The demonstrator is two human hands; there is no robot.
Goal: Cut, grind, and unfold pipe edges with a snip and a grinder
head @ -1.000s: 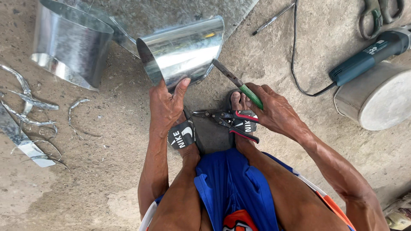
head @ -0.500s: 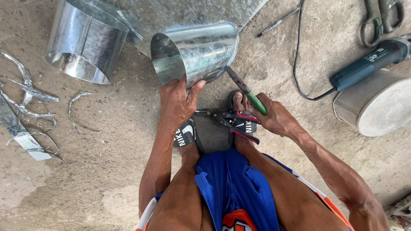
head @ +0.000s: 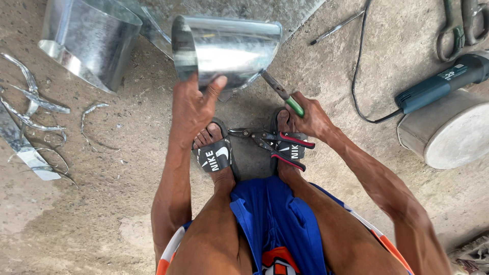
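- Far left, on the concrete floor (head: 102,203): curled sheet-metal offcuts (head: 35,102) and a flat metal strip (head: 25,150), loose and scattered, well apart from both hands.
- Upper left: a larger galvanized tapered duct piece (head: 86,40) stands on the floor w/ its open end up; what shows of the inside holds nothing.
- Centre top: a galvanized sheet-metal tube (head: 224,51), shiny, rolled round, lying tilted w/ the open mouth facing left; the rim is a thin bright edge and the bore looks hollow. It sits just above the feet, beside the larger piece but apart from it.
- Left hand (head: 191,109): fingers closed round the tube's lower wall near the mouth, thumb pressed up against the outside.
- Below the hand: 2 feet in black slide sandals (head: 216,158) flat on the floor.
- Between the feet: red-handled tin snips (head: 270,142) lie on the floor, handles across the right sandal, no hand on them.
- Right hand (head: 310,117): wrapped tight on a green-handled hand tool (head: 282,94); its dark metal end meets the tube's right-hand edge. Exact tool type not clear.
- Right of that: a thin metal rod (head: 336,28) on the floor, and a black cable (head: 359,76) running to a teal power tool (head: 438,86).
- Far right: the power tool rests by a pale round drum (head: 448,137) lying on its side; contents can't be seen.
- Top right corner: big metal shears (head: 461,25), partly cut off.
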